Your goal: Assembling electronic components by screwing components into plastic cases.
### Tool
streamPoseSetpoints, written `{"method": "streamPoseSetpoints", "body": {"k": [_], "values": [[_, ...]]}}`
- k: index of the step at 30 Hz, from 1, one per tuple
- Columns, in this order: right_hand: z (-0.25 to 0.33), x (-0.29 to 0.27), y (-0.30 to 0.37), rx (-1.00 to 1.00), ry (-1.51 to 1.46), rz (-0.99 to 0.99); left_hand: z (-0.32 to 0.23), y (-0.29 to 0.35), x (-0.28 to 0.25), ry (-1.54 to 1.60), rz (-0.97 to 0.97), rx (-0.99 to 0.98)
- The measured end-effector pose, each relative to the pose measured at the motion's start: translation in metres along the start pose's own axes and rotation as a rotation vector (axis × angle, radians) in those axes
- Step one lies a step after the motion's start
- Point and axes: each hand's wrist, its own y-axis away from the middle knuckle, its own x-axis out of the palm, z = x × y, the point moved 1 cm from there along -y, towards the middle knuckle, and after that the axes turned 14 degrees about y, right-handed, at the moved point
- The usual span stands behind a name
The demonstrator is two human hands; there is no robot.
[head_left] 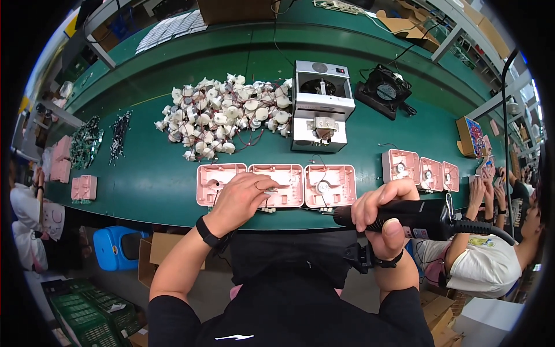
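My left hand [240, 199] reaches over the middle pink plastic housing [283, 170], its fingers drawn together inside; whatever they pinch is mostly hidden. To its left is another pink housing [217, 169], partly covered by the hand. The housing on the right [345, 173] has a round metal-like part [322, 187] and a thin wire in it. My right hand [381, 217] is wrapped round a black electric screwdriver [419, 217], held sideways. The tool's tip points left, close to the front of the right housing, and a thick cable leaves its back end.
Behind the housings lies a heap of white wired parts [225, 113] beside a grey-white machine [322, 107] and a black fan [384, 91]. Several pink housings [400, 166] stand on the right, others [84, 188] at far left. Co-workers [485, 260] sit at both sides.
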Motion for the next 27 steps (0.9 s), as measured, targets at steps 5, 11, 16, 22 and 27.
{"method": "streamPoseSetpoints", "body": {"k": [5, 11, 16, 22, 27], "values": [[-0.009, 0.015, -0.008, 0.014, -0.016, 0.034, 0.003, -0.001, 0.006, 0.024, -0.07, -0.011], [-0.039, 0.052, -0.025, -0.045, -0.072, 0.072, 0.017, 0.0, 0.008, -0.09, -0.115, 0.057], [-0.078, 0.066, -0.04, -0.079, -0.037, 0.064, 0.024, -0.001, 0.008, -0.101, -0.104, 0.044], [-0.095, 0.083, -0.048, -0.085, 0.03, 0.094, 0.024, 0.003, 0.01, -0.097, -0.11, 0.003], [-0.096, 0.09, -0.05, -0.078, 0.136, 0.093, 0.023, 0.003, 0.01, -0.086, -0.141, 0.019]]}}
